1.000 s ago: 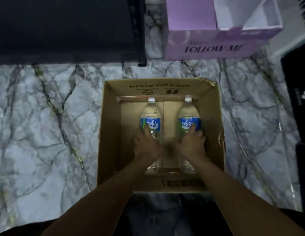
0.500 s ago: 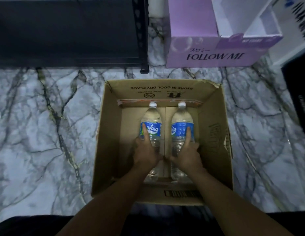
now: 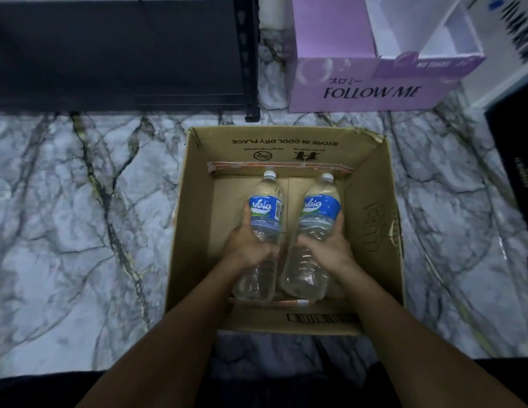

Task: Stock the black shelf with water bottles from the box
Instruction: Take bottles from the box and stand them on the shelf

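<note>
An open cardboard box (image 3: pixel 371 219) sits on the marble floor in front of me. Inside it are two clear water bottles with blue labels and white caps. My left hand (image 3: pixel 246 245) grips the left bottle (image 3: pixel 265 212) round its middle. My right hand (image 3: pixel 327 245) grips the right bottle (image 3: pixel 318 213) the same way. Both bottles are tilted, caps pointing away from me, and look raised off the box floor. The black shelf (image 3: pixel 115 51) stands at the top left, its lowest board bare.
A purple box (image 3: pixel 371 81) marked FOLLOW ME stands behind the cardboard box at the top right. A dark object (image 3: pixel 516 160) lines the right edge. The shelf's black post (image 3: pixel 246 57) reaches the floor just behind the box. Marble floor (image 3: pixel 80 216) spreads to the left.
Both hands went from lying on top of the bottles to gripping them from the sides, and the bottles have come up and tilted. The view has moved closer to the box.
</note>
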Tool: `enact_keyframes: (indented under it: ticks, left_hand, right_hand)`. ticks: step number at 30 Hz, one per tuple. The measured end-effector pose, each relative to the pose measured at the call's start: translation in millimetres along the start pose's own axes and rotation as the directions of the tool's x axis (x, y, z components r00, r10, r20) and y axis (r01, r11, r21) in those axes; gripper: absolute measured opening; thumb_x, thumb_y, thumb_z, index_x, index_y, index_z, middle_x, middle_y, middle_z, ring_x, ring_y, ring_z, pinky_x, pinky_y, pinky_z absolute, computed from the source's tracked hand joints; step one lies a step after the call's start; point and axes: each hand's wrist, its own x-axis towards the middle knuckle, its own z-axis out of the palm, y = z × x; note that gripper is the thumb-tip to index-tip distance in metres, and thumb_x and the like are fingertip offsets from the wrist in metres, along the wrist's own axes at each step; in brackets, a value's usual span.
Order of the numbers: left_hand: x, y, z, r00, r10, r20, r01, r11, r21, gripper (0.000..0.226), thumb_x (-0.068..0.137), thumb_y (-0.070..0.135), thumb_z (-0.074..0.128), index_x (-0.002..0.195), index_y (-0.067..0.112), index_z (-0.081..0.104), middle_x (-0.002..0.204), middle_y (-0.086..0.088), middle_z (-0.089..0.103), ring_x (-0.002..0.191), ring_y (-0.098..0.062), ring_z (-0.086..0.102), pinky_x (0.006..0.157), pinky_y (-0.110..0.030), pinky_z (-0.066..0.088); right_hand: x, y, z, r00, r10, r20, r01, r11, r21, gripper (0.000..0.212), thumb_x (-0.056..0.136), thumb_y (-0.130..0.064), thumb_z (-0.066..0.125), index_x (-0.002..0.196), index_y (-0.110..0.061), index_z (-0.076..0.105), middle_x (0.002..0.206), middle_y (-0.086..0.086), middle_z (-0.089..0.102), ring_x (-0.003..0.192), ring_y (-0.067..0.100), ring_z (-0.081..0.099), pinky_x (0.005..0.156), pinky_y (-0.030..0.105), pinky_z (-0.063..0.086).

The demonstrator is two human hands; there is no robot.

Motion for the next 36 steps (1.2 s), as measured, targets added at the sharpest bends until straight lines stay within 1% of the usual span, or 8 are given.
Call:
enact_keyframes:
  ticks: [7,11,15,21,24,27,32,36]
  left_hand:
    - [-3,15,-22,0.995,-0.028,0.095,0.044,0.985,-0.169,0.123,0.06,0.021,0.087,0.162,0.037,0.019,0.112,0.012,0.071,0.106,-0.017,0.068,0.094,-0.036,0.058]
    - [-10,34,-32,0.989,0.016,0.145,0.018,0.972,-0.235,0.067,0.073,0.006,0.08,0.129,0.028,0.05,0.105,0.005,0.073,0.094,-0.014,0.07,0.075,-0.028,0.056]
    - [-23,44,-38,0.989,0.027,0.143,0.008,0.971,-0.24,0.078,0.064,0.015,0.084,0.131,0.034,0.051,0.105,0.005,0.074,0.095,-0.015,0.071,0.075,-0.028,0.056]
    - [-74,59,-72,0.984,0.047,0.173,0.009,0.951,-0.308,0.063,0.075,-0.008,0.081,0.127,0.017,0.056,0.108,-0.005,0.073,0.095,-0.021,0.071,0.073,-0.022,0.058]
    - [-109,70,-92,0.993,0.027,0.117,0.012,0.948,-0.319,0.055,0.066,0.009,0.088,0.11,0.03,0.062,0.108,-0.001,0.077,0.103,-0.022,0.074,0.09,-0.032,0.061]
    - [-150,88,-116,0.998,0.029,0.055,-0.01,0.949,-0.315,0.078,0.048,0.042,0.087,0.118,0.054,0.055,0.106,0.011,0.079,0.101,-0.015,0.076,0.098,-0.046,0.058]
    - [-256,160,-187,0.995,0.097,0.005,-0.087,0.906,-0.415,0.079,0.053,0.03,0.085,0.12,0.057,0.055,0.109,0.01,0.078,0.104,-0.016,0.075,0.099,-0.052,0.057]
    - [-348,222,-269,0.989,0.143,-0.033,-0.144,0.896,-0.42,0.092,0.062,0.022,0.084,0.121,0.078,0.042,0.108,0.017,0.078,0.101,-0.012,0.075,0.094,-0.05,0.06]
  right_hand:
    - [-9,-8,2,0.997,0.032,0.075,-0.046,0.979,0.197,0.118,0.06,-0.024,0.086,0.155,-0.035,0.018,0.109,-0.003,0.071,0.098,0.021,0.07,0.086,0.039,0.058]
    - [-9,-6,3,0.997,0.038,0.067,-0.05,0.98,0.191,0.132,0.043,-0.032,0.084,0.157,-0.033,0.018,0.113,-0.004,0.072,0.098,0.02,0.072,0.088,0.046,0.062]
    - [-18,-14,-3,0.995,0.082,0.057,-0.093,0.968,0.233,0.126,0.041,-0.037,0.085,0.153,-0.039,0.028,0.116,-0.002,0.071,0.102,0.025,0.071,0.092,0.049,0.059]
    - [-62,-40,-27,0.991,0.12,0.064,-0.133,0.954,0.268,0.096,0.044,-0.03,0.085,0.131,-0.043,0.047,0.103,0.002,0.075,0.092,0.03,0.075,0.083,0.054,0.062]
    - [-104,-73,-48,0.991,0.093,0.098,-0.117,0.953,0.279,0.079,0.065,-0.014,0.086,0.131,-0.033,0.047,0.107,0.008,0.073,0.092,0.031,0.073,0.075,0.045,0.062]
    - [-151,-111,-71,0.997,0.014,0.072,-0.033,0.965,0.261,0.08,0.056,-0.022,0.086,0.126,-0.036,0.049,0.103,0.005,0.076,0.09,0.027,0.075,0.076,0.047,0.063]
    - [-251,-206,-130,0.981,-0.16,0.106,0.14,0.974,0.176,0.08,0.073,-0.012,0.083,0.135,-0.042,0.042,0.105,-0.011,0.075,0.09,0.004,0.073,0.068,0.015,0.054]
    - [-337,-300,-170,0.94,-0.328,0.099,0.312,0.939,0.148,0.103,0.062,-0.033,0.084,0.15,-0.042,0.031,0.126,-0.003,0.07,0.106,0.016,0.072,0.094,0.044,0.059]
